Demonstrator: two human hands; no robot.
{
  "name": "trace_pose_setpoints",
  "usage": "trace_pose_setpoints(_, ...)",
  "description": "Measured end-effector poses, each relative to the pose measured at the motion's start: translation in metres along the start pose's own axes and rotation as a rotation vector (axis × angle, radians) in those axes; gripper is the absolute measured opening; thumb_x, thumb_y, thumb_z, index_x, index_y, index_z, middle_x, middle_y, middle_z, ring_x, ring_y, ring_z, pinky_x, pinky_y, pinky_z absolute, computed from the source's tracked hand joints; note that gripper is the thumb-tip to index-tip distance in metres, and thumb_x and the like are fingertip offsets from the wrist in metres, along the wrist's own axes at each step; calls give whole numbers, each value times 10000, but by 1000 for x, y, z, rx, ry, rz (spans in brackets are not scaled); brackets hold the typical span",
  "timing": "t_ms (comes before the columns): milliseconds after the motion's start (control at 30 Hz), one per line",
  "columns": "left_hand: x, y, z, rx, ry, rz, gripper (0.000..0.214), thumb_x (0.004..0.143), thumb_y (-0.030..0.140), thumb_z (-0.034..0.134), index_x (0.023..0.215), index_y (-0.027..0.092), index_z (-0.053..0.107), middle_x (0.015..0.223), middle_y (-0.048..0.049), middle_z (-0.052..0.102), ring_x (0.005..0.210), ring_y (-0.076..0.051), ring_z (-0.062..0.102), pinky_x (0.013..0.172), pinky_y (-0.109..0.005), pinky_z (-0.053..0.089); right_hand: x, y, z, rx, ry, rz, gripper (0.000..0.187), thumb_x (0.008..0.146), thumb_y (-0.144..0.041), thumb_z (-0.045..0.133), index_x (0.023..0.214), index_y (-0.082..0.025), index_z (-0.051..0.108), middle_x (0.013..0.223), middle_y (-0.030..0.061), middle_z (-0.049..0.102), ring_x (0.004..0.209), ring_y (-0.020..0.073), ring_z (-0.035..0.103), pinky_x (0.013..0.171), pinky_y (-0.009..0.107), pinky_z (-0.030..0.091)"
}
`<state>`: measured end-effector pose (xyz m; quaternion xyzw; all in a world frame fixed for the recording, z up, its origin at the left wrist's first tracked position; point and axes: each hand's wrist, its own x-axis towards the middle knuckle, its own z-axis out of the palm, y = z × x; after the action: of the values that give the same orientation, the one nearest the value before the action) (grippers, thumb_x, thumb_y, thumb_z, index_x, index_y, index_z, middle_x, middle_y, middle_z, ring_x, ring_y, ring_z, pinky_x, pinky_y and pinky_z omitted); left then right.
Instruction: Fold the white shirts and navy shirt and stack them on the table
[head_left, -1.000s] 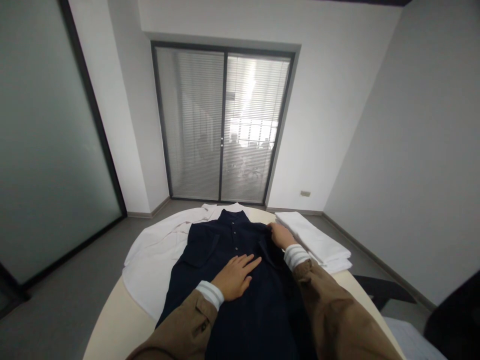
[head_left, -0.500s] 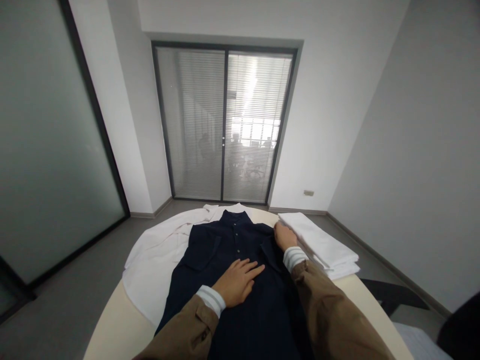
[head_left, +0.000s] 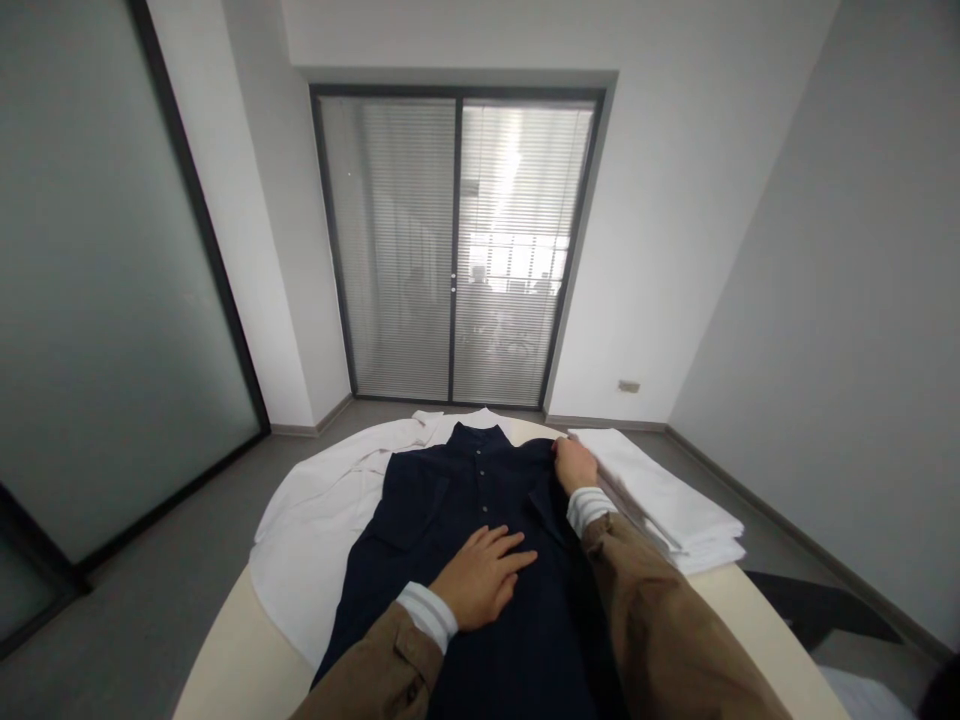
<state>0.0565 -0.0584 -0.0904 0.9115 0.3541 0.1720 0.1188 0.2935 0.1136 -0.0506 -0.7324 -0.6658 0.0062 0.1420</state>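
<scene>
A dark navy button-up shirt (head_left: 450, 490) lies front up, its collar toward the far edge of the table. Flat on the shirt's middle, below the buttons, rests my left hand (head_left: 484, 578), fingers spread. My right hand (head_left: 576, 466) is closed at the shirt's shoulder on the right, its fingers pinching the cloth there. The fingertips are partly hidden. Under and to the left of the navy shirt is a spread white shirt (head_left: 307, 530). Just right of my right hand sits a stack of folded white clothes (head_left: 660, 490).
Everything lies on a round cream table (head_left: 225, 620). Beyond it are a glass door with blinds (head_left: 454, 250) and white walls. A frosted glass panel (head_left: 112, 280) stands at the left. A dark object (head_left: 821, 605) is on the floor at the right.
My right hand has drawn the navy shirt's right shoulder slightly up and outward. My left hand stays on the shirt. The view has shifted a little.
</scene>
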Motion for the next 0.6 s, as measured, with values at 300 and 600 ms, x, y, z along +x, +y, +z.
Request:
trace_pose_setpoints(300, 1, -1, 1, -10, -4, -7, 491, 934, 219, 490, 1413, 325, 491, 1529, -26, 441, 1428, -275, 356, 1173, -524, 276, -9, 0, 17, 49, -141, -299, 754, 722, 52, 433, 1457, -112, 414, 1579, 161, 300, 1420, 181, 358, 1149, 284, 274)
trace_pose_setpoints(600, 0, 1, 2, 3, -19, -9, 497, 939, 215, 478, 1426, 315, 484, 1536, -32, 433, 1435, -272, 348, 1176, -520, 275, -53, 32, -33, -24, -260, -235, 348, 812, -24, 476, 1040, -129, 718, 1077, 167, 706, 1040, 277, 660, 896, 353, 461)
